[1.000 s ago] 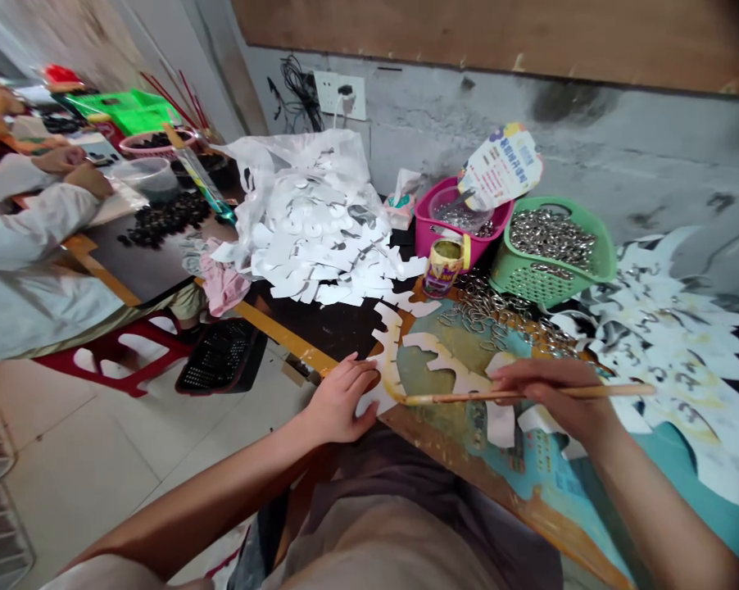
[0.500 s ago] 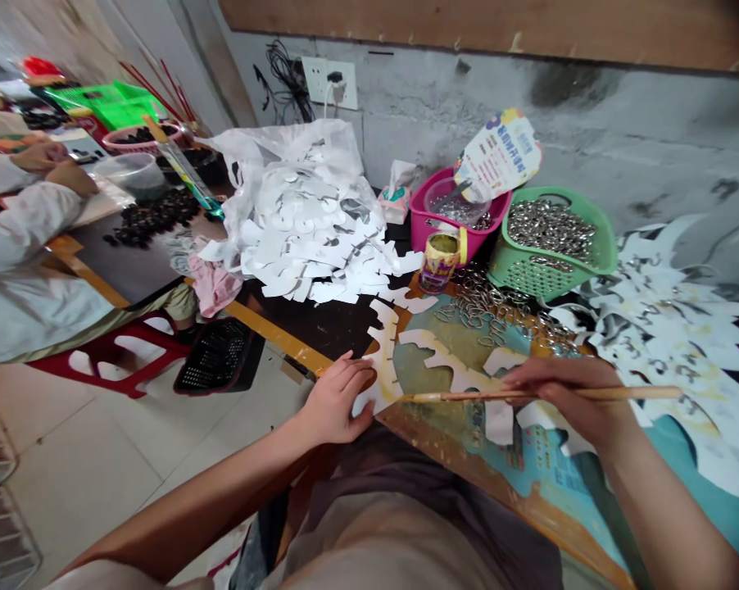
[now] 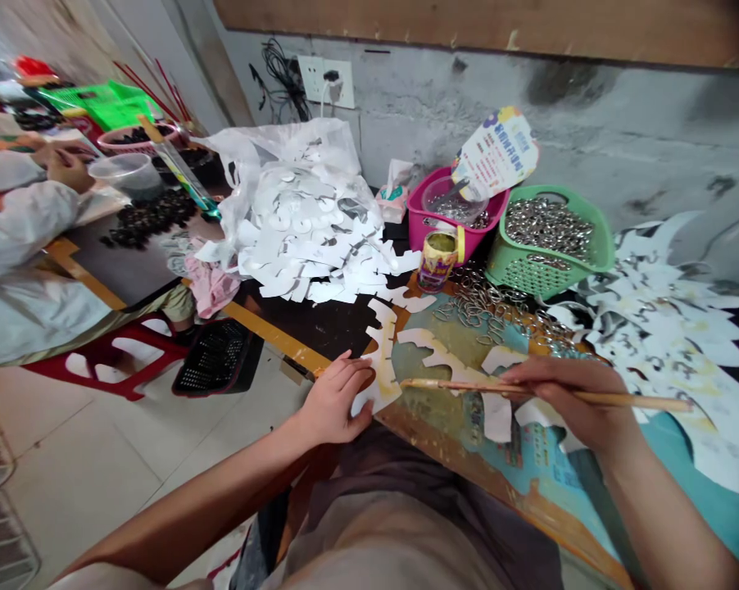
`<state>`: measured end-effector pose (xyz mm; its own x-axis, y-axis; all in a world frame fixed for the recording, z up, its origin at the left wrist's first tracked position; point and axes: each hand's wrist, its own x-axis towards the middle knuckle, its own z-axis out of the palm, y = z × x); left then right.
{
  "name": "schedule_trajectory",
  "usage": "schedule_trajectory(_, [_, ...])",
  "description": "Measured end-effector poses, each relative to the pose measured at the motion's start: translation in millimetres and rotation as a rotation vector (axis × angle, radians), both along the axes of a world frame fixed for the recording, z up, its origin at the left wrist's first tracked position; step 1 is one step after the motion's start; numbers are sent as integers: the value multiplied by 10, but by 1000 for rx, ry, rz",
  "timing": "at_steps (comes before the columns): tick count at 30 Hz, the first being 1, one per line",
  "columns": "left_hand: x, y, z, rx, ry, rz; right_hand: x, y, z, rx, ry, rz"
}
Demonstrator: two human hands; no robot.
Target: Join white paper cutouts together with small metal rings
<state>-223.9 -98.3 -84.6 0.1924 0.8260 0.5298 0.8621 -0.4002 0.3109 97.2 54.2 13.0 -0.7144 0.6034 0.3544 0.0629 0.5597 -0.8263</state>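
Note:
In my right hand [image 3: 566, 393] is a long thin wooden brush [image 3: 640, 401], gripped with closed fingers. Its yellowish tip points left, just beside the edge of a white notched cut-out [image 3: 383, 360] that bears yellow stains. My left hand [image 3: 338, 400] rests on that cut-out's left edge, thumb apart and fingers laid down on it. Another notched white strip [image 3: 449, 356] lies under and behind the brush, on the stained blue-and-brown work surface [image 3: 468, 451]. More white pieces [image 3: 497, 418] lie partly beneath my right hand.
Behind stand an open smeared can [image 3: 438, 260], a pink basket [image 3: 415, 221] and a green basket [image 3: 529, 280] of metal rings. Loose rings [image 3: 486, 307] spill forward. White cut-outs heap in a plastic bag [image 3: 228, 156] and at right [image 3: 682, 344]. A co-worker's sleeve [image 3: 25, 221] is at left.
The brush tip has risen slightly away from the cut-out's lower edge, and its handle end has dropped a little. My left hand stays in place on the cut-out.

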Motion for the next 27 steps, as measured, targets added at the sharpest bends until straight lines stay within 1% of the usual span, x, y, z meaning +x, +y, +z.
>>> schedule_trajectory(4, [-4, 0, -5, -7, -6, -4, 13, -19, -16, -8, -1, 17])
schedule_trajectory(8, [-1, -4, -2, -5, -10, -8, -13, -60, -21, -2, 13, -63])
schedule_trajectory(11, [3, -4, 1, -3, -12, -11, -30, -86, -24, -27, 16, 9])
schedule_trajectory(12, [3, -3, 0, -4, -13, -10, -30, -92, -26, -27, 11, 5])
schedule_trajectory(15, [1, 3, -6, -1, -17, -10, -9, -104, -34, -9, 21, -114])
schedule_trajectory(16, [-1, 5, -9, 0, -20, -10, 0, -109, -35, -2, 24, -130])
schedule_trajectory(19, [-5, 6, -15, -3, -23, -11, 20, -127, -21, 35, -3, -69])
schedule_trajectory(22, [-7, 0, -14, -12, -21, -11, 36, -147, 10, 70, -30, -80])
schedule_trajectory(25, [-6, -5, -11, -9, -24, -13, 40, -177, 34, 53, -28, -73])
schedule_trajectory(27, [-6, -6, -11, -9, -23, -12, 24, -200, 30, 12, 5, -49])
